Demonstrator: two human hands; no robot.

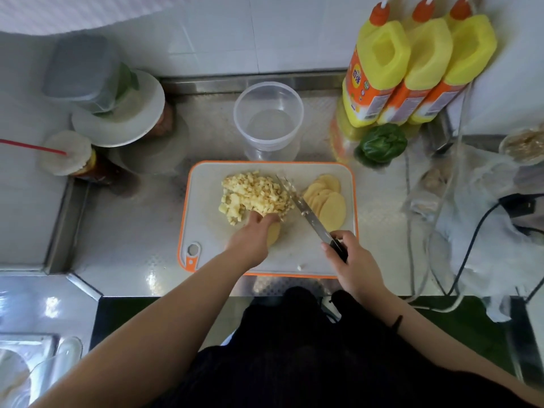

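Observation:
A white cutting board with an orange rim (206, 184) lies on the steel counter. A heap of diced potato (253, 195) sits at its middle. Several potato slices (326, 198) fan out on its right side. My left hand (250, 240) is curled over a potato piece (273, 232) just below the heap. My right hand (353, 263) grips the black handle of a knife (306, 213), whose blade points up and left between the heap and the slices.
A clear plastic tub (269, 119) stands behind the board. Three yellow bottles (412, 69) and a green vegetable (381, 144) are at the back right. Covered containers (117, 110) stand at the left, plastic bags and cables (471, 216) at the right.

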